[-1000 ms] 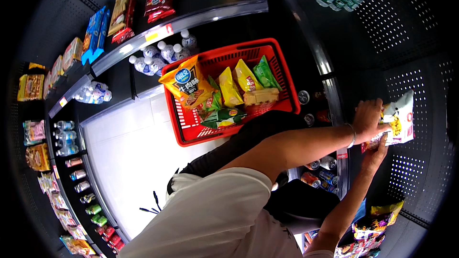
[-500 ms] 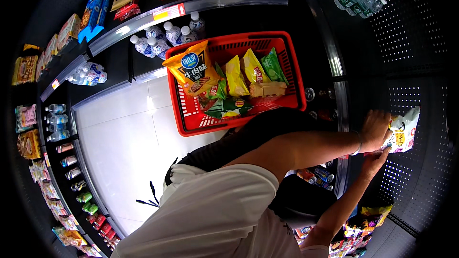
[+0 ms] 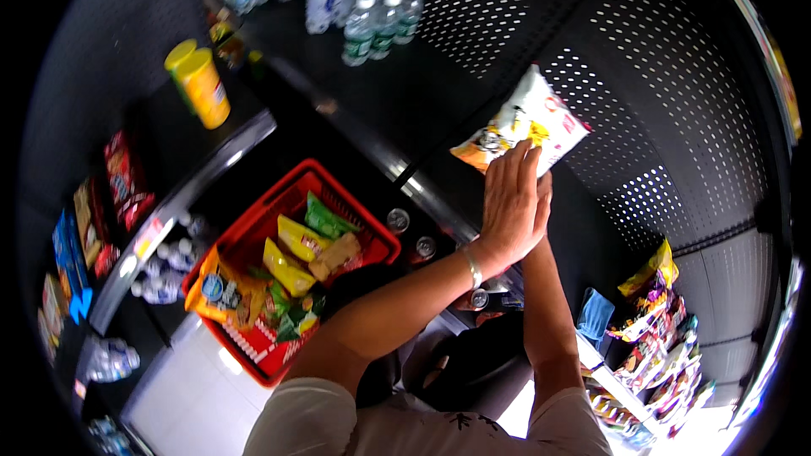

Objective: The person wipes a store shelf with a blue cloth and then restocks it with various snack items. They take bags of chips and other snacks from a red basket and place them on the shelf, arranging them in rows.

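Observation:
A white snack bag (image 3: 541, 114) with yellow and orange print is tilted up over the black shelf, close to the perforated back panel. My left hand (image 3: 510, 203), a bracelet at its wrist, lies across the bag's near edge with its fingers long and together over the front; its thumb is hidden. Largely covered by it, my right hand (image 3: 542, 211) is closed at the same edge, with only part of its fingers showing. Below and left of my arms stands a red shopping basket (image 3: 221, 343) containing several snack bags, among them an orange one (image 3: 224, 291) and a green one (image 3: 327, 218).
Clear bottles (image 3: 382, 25) stand on the shelf beyond the bag. Yellow canisters (image 3: 203, 89) and red packages (image 3: 127, 181) are on the left shelf. Cans (image 3: 424, 247) sit on a lower level beneath my arms. Several colourful snack packs (image 3: 659, 329) line the right, beside a blue cloth-like item (image 3: 596, 317).
My view has swung right, so the basket now appears lower and farther left. Both hands remain at the white bag, my left hand now lying over its front and covering much of my right.

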